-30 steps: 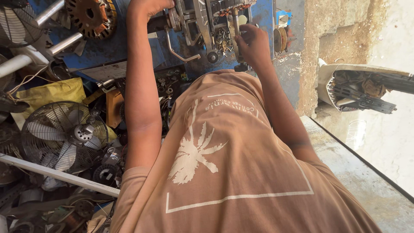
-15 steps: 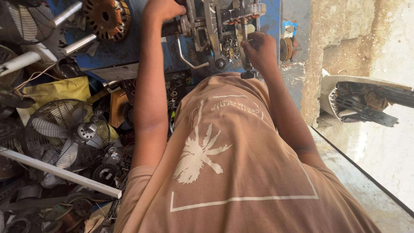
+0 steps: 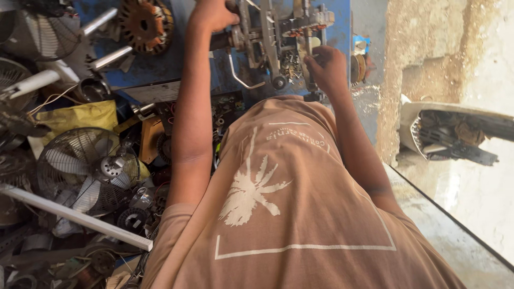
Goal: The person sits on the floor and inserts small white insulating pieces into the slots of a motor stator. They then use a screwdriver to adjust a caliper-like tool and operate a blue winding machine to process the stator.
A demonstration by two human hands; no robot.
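My left hand (image 3: 213, 15) reaches up to the top of the view and is closed around the dark handle (image 3: 220, 40) of a grey metal machine (image 3: 273, 32) bolted to a blue bench (image 3: 160, 67). My right hand (image 3: 327, 68) is curled against the machine's lower right side, fingers pinched on a small part there; what it grips is hidden by the knuckles. A curved metal lever (image 3: 241, 75) hangs below the machine. My tan shirt (image 3: 300, 214) with a pale palm print fills the lower middle.
At left lies a heap of scrap: a wire-caged fan (image 3: 88, 168), a rusty motor stator (image 3: 145, 24), white tubes (image 3: 75, 217), a yellow bag (image 3: 80, 115). A rough wall (image 3: 428, 48) and a broken white casing (image 3: 455, 134) stand at right.
Both hands stay on the machine. The whole scene has slid down and to the right in view, so more of the machine and bench shows.
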